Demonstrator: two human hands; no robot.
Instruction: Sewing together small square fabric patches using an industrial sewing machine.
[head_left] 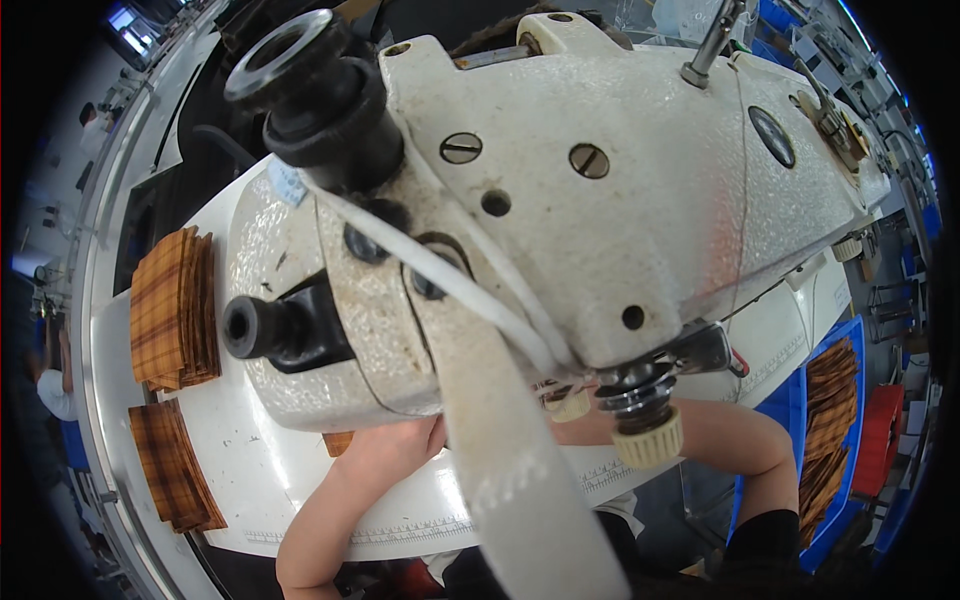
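A large white sewing machine head (600,200) fills most of the view and hides both my hands. My left forearm (340,490) reaches in from the lower left and disappears under the machine, beside a small piece of brown plaid fabric (338,442). My right forearm (730,435) comes in from the lower right and also goes under the machine, behind a cream knob (648,440). A wide white elastic band (520,480) runs down from the machine toward me. Neither hand's fingers are visible.
Two stacks of brown plaid fabric pieces lie on the white table at left (178,310) and lower left (172,465). A blue bin (800,400) at right holds more plaid pieces (830,430). Another person (55,385) stands at far left.
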